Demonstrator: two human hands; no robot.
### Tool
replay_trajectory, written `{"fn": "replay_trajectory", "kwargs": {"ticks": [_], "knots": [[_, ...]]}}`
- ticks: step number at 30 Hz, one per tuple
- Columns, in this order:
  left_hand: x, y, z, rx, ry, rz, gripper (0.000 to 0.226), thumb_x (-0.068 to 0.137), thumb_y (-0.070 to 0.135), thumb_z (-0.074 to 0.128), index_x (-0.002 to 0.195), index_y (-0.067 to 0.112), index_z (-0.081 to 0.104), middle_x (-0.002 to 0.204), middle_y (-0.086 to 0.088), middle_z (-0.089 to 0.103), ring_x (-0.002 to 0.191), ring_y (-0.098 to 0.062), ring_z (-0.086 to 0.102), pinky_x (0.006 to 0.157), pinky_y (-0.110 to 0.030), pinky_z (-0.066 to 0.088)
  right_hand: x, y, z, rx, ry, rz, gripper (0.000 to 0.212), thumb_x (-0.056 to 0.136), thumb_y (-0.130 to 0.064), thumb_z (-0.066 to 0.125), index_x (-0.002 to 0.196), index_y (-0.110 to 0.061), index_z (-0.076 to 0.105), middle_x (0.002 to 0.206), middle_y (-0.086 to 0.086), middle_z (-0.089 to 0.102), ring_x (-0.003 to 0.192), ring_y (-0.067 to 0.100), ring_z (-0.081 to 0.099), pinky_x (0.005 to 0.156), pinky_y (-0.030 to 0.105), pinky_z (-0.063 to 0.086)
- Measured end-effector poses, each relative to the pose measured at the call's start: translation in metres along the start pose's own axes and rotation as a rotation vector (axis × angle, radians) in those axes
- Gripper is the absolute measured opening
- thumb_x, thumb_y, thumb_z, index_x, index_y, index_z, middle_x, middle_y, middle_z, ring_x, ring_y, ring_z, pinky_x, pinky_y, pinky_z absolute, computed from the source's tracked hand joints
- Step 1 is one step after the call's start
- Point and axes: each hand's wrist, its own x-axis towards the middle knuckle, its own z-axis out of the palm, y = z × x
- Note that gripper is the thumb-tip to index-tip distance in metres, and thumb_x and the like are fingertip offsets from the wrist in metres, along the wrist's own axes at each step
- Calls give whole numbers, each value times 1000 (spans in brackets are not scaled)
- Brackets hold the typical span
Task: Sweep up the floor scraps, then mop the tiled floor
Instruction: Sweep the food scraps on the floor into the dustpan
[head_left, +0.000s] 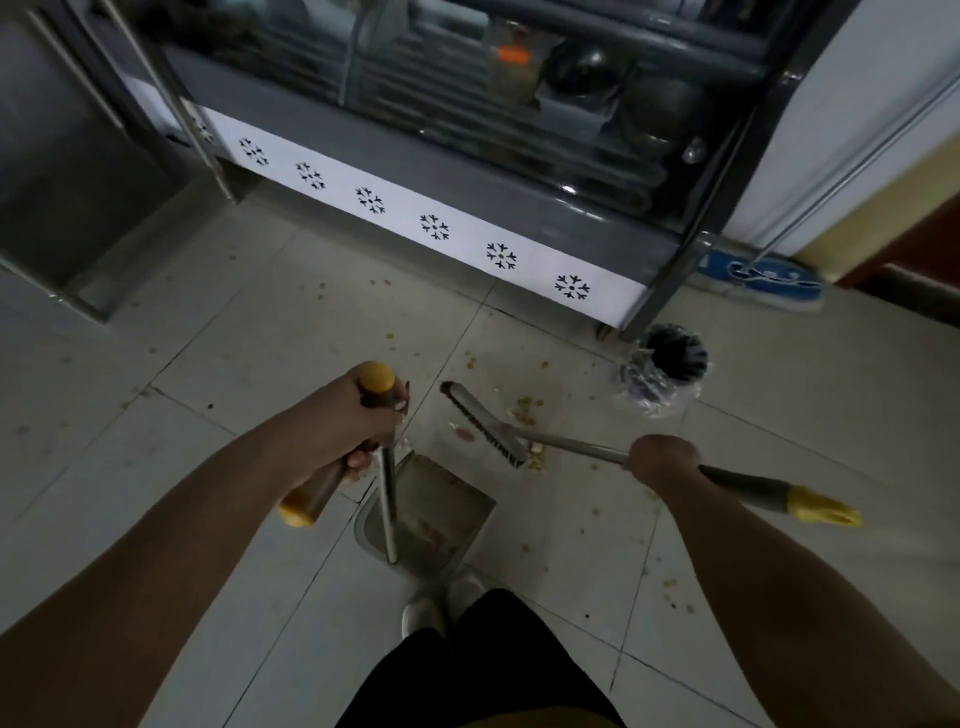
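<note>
- Head view: left hand (353, 423), fingers clenched round the dark, yellow-capped grip of the grey metal long-handled dustpan (441, 504); pan sits on the pale tiled floor (234, 353) just ahead of the white shoes (436, 603).
- A second yellow-tipped grip sticks out below the left hand; cannot tell what it belongs to.
- Right hand (662, 460), fingers grasping the metal pole of the dark-bristled, yellow-ended broom (483, 423); bristle head on the tiles just beyond the pan mouth.
- Yellowish food scraps (524, 408) lie beside the bristles, more scattered over the tiles around.
- Blue flat mop (763, 278) rests on the floor at the back right, pole leaning up along the white wall.
- Small round bin with black liner (670, 364) near the glass-front display cabinet with white snowflake strip (415, 218).
</note>
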Motion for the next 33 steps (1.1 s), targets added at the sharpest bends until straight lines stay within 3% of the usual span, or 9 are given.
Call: {"fn": "replay_trajectory", "kwargs": {"ticks": [9,14,21,33], "knots": [[35,50,46,11,-52,22,19,89,1,53,97,19,53,54,-5,44,32,-8,37,35,-21,36,23,50,18,175,-28,178,24,95,-23,50,115,-15,61,109,2,65,98,19,62,71,27,41],[72,91,71,15,-66,-36,23,88,-1,52,95,20,55,49,-3,47,32,-8,38,35,-22,37,76,75,-1,253,-32,204,29,93,-13,47,119,-11,60,116,6,63,106,22,62,83,29,47],[114,134,101,16,-19,-99,21,90,-1,51,94,20,55,40,2,46,31,-9,37,33,-20,35,155,101,-36,324,-55,194,31,90,-9,50,120,-9,59,118,8,62,109,26,60,87,32,47],[158,154,115,13,37,-169,21,89,0,52,94,21,54,44,0,43,32,-9,36,34,-19,33,212,71,-52,145,-156,-105,35,95,-13,45,128,-8,55,123,8,60,114,25,58,93,35,50]]}}
